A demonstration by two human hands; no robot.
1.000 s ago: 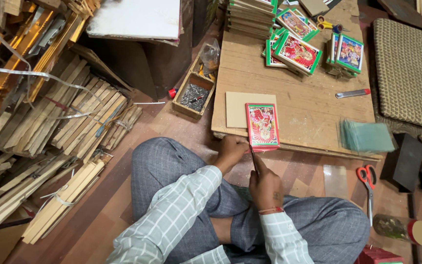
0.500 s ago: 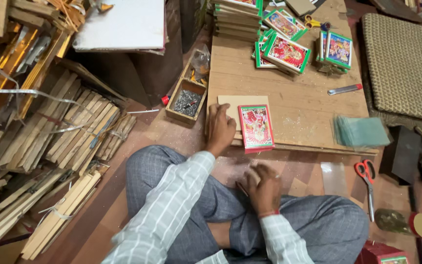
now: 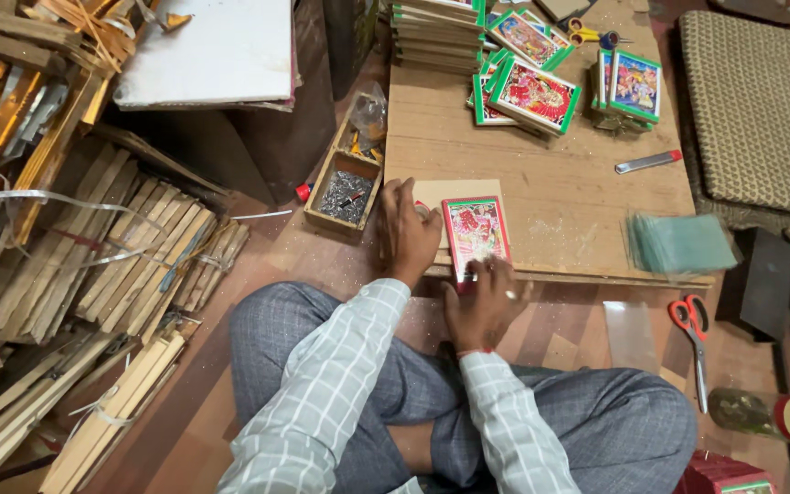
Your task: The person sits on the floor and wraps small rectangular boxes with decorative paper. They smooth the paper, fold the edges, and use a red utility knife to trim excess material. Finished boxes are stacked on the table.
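I sit cross-legged at a low wooden board (image 3: 550,174). A small red-framed picture (image 3: 475,229) lies on a plain cardboard sheet (image 3: 454,190) at the board's near edge. My left hand (image 3: 406,233) rests on the cardboard just left of the picture, fingers spread. My right hand (image 3: 485,302) touches the picture's near edge with its fingertips. Neither hand lifts anything.
Green-framed pictures (image 3: 534,91) lie stacked at the board's far side, with a utility knife (image 3: 648,162) and glass panes (image 3: 678,243) to the right. A wooden tray of small nails (image 3: 345,190) sits left. Red scissors (image 3: 690,322) and wood strips (image 3: 93,274) lie on the floor.
My left hand came up from my lap onto the cardboard beside the picture. My right hand moved forward to the picture's near edge. The camera view shifted slightly.
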